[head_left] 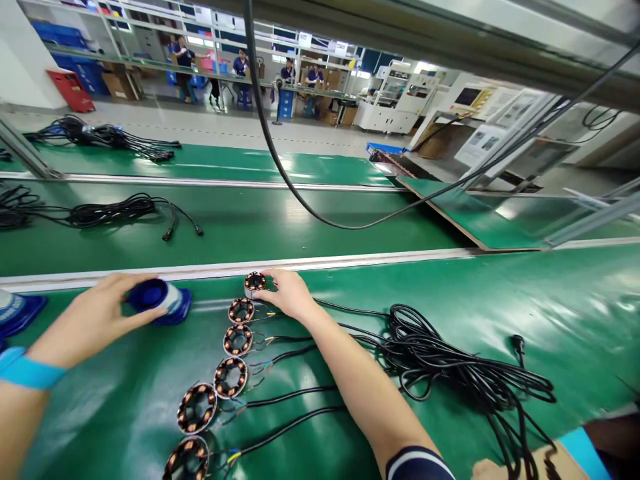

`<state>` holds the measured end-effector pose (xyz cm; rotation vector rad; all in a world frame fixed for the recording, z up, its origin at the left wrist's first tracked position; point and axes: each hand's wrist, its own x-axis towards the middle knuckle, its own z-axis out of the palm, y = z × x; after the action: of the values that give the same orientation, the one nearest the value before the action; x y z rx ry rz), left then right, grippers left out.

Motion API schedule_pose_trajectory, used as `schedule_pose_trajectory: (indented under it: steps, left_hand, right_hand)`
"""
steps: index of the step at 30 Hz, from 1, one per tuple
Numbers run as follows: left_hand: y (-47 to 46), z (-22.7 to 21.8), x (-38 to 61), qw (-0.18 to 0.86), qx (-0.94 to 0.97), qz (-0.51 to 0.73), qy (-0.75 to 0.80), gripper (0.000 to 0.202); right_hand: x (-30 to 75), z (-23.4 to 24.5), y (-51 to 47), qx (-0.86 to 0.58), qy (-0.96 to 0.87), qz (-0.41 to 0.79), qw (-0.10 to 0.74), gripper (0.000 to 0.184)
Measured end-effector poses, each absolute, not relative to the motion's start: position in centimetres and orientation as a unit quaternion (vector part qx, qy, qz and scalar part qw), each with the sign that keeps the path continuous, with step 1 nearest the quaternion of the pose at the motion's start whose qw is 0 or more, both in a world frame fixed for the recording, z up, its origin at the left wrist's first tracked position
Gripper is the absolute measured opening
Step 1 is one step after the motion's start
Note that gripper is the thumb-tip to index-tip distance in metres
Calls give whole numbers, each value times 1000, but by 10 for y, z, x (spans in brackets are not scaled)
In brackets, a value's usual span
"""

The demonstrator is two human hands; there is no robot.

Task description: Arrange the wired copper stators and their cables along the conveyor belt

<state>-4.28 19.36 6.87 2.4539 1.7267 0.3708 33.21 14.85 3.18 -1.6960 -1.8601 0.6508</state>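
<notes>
Here, right hand (pixel 290 293) pinches the top stator (pixel 255 283) at its 9 o'clock; left hand (pixel 95 317) grips the blue cap (pixel 150 297), stator row running toward 7 o'clock.

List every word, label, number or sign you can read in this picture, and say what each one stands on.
None can be read.
Papers on the right-hand station: print too small to read.
Signs on the far shelving: blurred.
Blue part under the left hand: no lettering shows.
Coil ring at the right hand: no marking shows.

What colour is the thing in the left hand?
Dark blue round piece, held by the left hand; head view.
</notes>
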Motion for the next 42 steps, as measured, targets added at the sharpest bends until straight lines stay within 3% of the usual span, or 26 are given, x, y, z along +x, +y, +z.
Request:
schedule_pose_trajectory:
  steps: [3,6,11,18,23,25,28,31,33,39,42]
  left_hand:
    - [209,70,21,160,819,168,525,72]
    - [221,66,78,245,826,199,467,76]
    - [220,61,143,343,836,211,372,99]
    - [206,59,162,377,829,224,347,118]
    - [203,55,162,372,837,232,327,117]
    - [200,57,156,364,843,231,323,115]
    - [189,64,135,333,843,246,344,107]
    - [173,77,102,278,837,269,388,98]
    - [162,86,76,230,829,278,428,93]
    - [146,95,-9,78,797,246,545,90]
    - [146,100,-47,-46,754,137,641,85]
  right_hand:
    - [338,44,143,-654,-671,212,277,52]
    - [356,65,130,-648,-656,172,346,48]
    - [363,87,116,-591,-665,149,432,51]
    - [351,101,112,-649,-715,120,231,51]
    - [349,92,108,-633,-750,89,172,83]
    - [345,80,112,-634,-751,84,167,87]
    - [340,67,120,-650,-732,65,195,76]
    - [341,66,121,-655,-707,12,266,30]
    - [347,71,118,-651,-697,-31,298,19]
    - [362,76,100,-701,-703,-33,120,24]
    - [359,71,91,-702,-707,-43,78,44]
